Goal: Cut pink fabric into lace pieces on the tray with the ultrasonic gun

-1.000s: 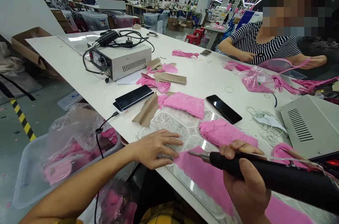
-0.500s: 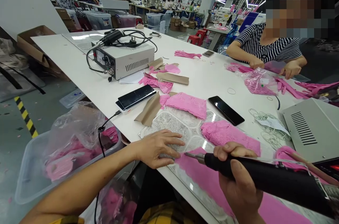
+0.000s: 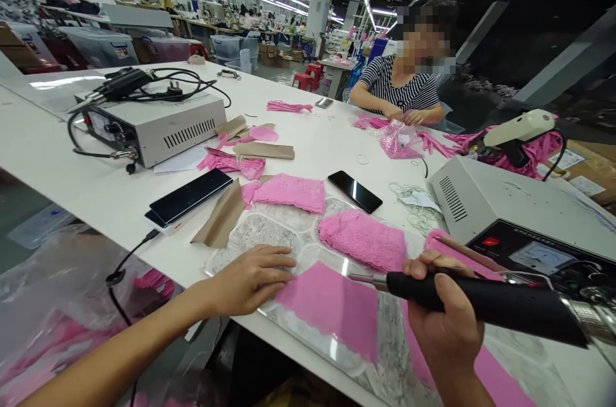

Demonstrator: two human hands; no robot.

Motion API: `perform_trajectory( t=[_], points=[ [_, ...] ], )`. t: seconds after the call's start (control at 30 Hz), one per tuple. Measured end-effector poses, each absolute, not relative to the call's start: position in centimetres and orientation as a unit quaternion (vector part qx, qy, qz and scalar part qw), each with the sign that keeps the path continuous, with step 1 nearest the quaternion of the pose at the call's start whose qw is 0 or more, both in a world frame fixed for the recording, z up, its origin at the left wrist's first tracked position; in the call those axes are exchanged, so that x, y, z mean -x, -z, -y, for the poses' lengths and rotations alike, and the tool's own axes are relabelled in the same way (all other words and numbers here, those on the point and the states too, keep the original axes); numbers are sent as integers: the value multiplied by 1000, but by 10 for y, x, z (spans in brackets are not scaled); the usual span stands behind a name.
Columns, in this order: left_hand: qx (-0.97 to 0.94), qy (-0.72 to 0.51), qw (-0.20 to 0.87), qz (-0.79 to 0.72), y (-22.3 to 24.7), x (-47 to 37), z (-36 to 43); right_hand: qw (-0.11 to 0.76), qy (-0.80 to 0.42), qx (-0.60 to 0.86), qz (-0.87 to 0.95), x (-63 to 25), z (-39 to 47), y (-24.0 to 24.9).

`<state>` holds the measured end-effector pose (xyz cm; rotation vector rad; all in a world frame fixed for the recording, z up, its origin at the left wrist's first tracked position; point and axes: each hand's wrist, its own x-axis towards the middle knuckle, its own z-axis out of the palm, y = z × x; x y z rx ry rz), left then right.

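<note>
My left hand (image 3: 255, 278) lies flat with its fingers stretched out, fingertips at the left edge of a cut piece of pink lace fabric (image 3: 332, 304). My right hand (image 3: 447, 323) is wrapped round the thick black handle of a handheld cutter (image 3: 486, 301). Its thin metal tip points left, over the piece's upper right corner. A longer pink strip (image 3: 500, 375) runs under my right hand, separated from the piece by a gap. Both lie on a grey patterned board (image 3: 262, 237). Behind them are two stacks of pink lace pieces (image 3: 363, 240) (image 3: 291, 192).
A grey control box (image 3: 520, 201) stands at right, another (image 3: 178, 128) at back left with coiled cable. Phones (image 3: 355, 190) (image 3: 192, 195), brown card strips (image 3: 219, 217) and tangled string (image 3: 416, 201) lie between. A co-worker (image 3: 399, 89) handles pink strips across the table.
My view has swung right. The cutter's tip has shifted from the fabric's left end to its upper right corner. A gap now shows between the piece and the strip, which looked continuous before.
</note>
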<state>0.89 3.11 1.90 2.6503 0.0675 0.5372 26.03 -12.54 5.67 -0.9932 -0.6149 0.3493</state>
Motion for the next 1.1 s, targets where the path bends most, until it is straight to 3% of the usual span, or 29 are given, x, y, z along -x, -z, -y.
perform_trajectory(
  t=[0.4, 1.1],
  points=[
    [-982, -104, 158, 0, -16, -53, -23, 812, -217, 446, 307, -251, 117, -44],
    [-980, -121, 161, 3, -13, -50, -23, 816, -198, 444, 312, -256, 119, -46]
  ],
)
